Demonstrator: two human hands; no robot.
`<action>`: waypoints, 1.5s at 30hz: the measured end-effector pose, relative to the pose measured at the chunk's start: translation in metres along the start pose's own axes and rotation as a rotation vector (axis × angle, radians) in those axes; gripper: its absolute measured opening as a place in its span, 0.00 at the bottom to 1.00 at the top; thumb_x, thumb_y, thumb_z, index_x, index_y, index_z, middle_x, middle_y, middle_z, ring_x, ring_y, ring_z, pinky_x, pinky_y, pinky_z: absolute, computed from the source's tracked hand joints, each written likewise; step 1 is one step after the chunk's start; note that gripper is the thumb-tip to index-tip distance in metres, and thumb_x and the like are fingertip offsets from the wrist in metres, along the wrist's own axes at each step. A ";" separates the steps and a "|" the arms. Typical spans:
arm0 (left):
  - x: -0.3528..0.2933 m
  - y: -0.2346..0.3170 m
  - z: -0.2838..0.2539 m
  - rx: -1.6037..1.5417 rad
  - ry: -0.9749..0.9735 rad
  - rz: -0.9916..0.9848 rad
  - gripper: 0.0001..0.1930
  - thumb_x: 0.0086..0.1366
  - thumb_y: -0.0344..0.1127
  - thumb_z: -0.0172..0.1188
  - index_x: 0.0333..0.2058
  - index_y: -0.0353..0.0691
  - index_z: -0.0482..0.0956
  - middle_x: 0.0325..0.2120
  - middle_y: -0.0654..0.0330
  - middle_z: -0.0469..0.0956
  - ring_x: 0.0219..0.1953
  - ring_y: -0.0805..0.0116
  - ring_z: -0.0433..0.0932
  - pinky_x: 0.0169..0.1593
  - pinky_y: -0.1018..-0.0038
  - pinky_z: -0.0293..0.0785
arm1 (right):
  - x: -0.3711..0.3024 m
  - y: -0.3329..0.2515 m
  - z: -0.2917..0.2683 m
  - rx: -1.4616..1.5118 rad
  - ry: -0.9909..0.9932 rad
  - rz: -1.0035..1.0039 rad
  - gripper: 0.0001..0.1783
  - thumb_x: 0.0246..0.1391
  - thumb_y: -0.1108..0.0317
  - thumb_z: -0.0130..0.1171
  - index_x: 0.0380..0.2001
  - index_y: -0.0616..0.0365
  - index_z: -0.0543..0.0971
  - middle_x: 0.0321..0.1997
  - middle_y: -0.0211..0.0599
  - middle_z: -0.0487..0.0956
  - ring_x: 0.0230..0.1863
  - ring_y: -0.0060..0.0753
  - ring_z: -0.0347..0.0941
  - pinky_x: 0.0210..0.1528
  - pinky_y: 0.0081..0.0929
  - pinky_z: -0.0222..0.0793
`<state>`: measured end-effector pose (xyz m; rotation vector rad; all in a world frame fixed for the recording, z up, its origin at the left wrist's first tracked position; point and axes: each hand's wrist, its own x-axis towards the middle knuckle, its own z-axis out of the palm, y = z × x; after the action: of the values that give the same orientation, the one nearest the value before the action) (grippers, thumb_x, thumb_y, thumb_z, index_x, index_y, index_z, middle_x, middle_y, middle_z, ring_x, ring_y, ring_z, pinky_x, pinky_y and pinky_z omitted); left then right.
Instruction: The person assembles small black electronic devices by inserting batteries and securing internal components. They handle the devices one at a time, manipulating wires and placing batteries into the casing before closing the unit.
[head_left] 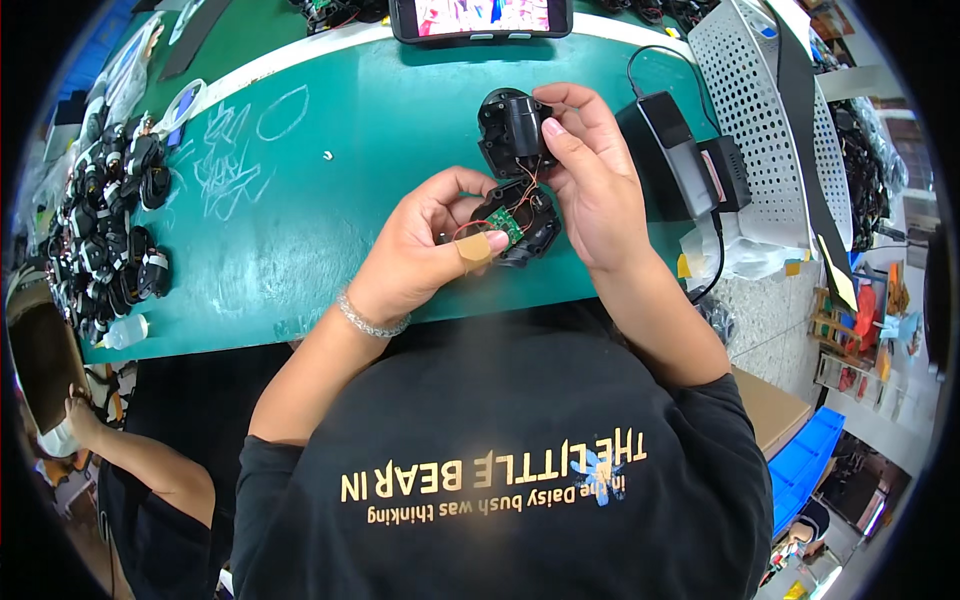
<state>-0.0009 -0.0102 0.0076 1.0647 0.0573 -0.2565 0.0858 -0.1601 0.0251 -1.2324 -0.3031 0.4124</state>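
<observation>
Between my hands is an opened black plastic housing in two halves, joined by thin reddish wires point(531, 180). My left hand point(425, 235), with a tan bandage on its thumb, grips the lower half point(540, 232). That thumb presses at the edge of a small green circuit board point(507, 228) lying in it. My right hand point(600, 170) pinches the upper half point(497, 130), which has a black cylindrical part point(524, 125) on its inner side. The far fingers of both hands are partly hidden behind the halves.
Several black-and-silver units point(110, 200) are heaped at the table's left, beside a small bottle point(127, 331). A phone point(482, 18) stands at the back. A black device with a cable point(675, 150) and a white perforated basket point(760, 110) are at right. Another person's arm point(150, 460) shows lower left.
</observation>
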 end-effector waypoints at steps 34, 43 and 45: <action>-0.031 0.000 -0.015 0.433 0.315 0.394 0.15 0.63 0.36 0.50 0.45 0.34 0.67 0.36 0.57 0.73 0.38 0.69 0.71 0.46 0.73 0.66 | 0.008 -0.068 0.006 -0.191 -0.299 -0.085 0.20 0.51 0.75 0.55 0.48 0.64 0.65 0.27 0.30 0.71 0.28 0.14 0.64 0.31 0.14 0.60; -0.016 0.035 0.013 0.315 -0.007 0.253 0.18 0.59 0.33 0.58 0.47 0.36 0.66 0.38 0.63 0.71 0.42 0.77 0.69 0.48 0.78 0.65 | 0.038 -0.080 0.015 -0.339 -0.876 0.150 0.18 0.50 0.76 0.57 0.44 0.66 0.66 0.20 0.23 0.66 0.23 0.12 0.59 0.26 0.13 0.55; -0.014 0.030 0.022 0.169 -0.016 0.210 0.13 0.62 0.34 0.55 0.43 0.36 0.69 0.36 0.66 0.71 0.39 0.82 0.68 0.43 0.82 0.66 | 0.045 -0.086 0.023 -0.338 -0.961 0.252 0.16 0.51 0.76 0.57 0.42 0.66 0.67 0.19 0.23 0.65 0.22 0.12 0.57 0.24 0.13 0.54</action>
<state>-0.0093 -0.0132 0.0461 1.2268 -0.0918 -0.0808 0.1277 -0.1437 0.1143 -1.3321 -1.0736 1.2080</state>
